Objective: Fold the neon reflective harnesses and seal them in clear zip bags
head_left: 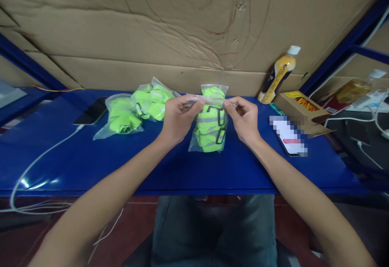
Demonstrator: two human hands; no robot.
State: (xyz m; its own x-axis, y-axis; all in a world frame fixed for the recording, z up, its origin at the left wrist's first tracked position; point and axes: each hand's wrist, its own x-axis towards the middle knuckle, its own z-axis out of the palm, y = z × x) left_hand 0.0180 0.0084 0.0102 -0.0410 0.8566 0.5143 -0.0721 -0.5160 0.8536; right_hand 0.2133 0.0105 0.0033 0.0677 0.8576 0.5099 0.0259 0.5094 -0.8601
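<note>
Between my two hands is a clear zip bag (209, 131) with a folded neon-green strap inside, marked by grey reflective bands and black buckles. My left hand (179, 117) pinches the left end of the bag's top edge between thumb and fingers. At the right end of that edge, my right hand (243, 117) grips it the same way. The edge is stretched straight across. Just behind it, another bag with neon-green content (213, 91) is partly hidden. To the left lie two more bagged green bundles, one nearer (123, 115) and one farther back (153, 99).
A dark phone (90, 111) on a white cable lies at the left of the blue table (194, 178). On the right are a phone with a lit screen (287, 135), a yellow drink bottle (278, 74) and an open cardboard box (304, 107). Cardboard sheeting (152, 36) stands behind.
</note>
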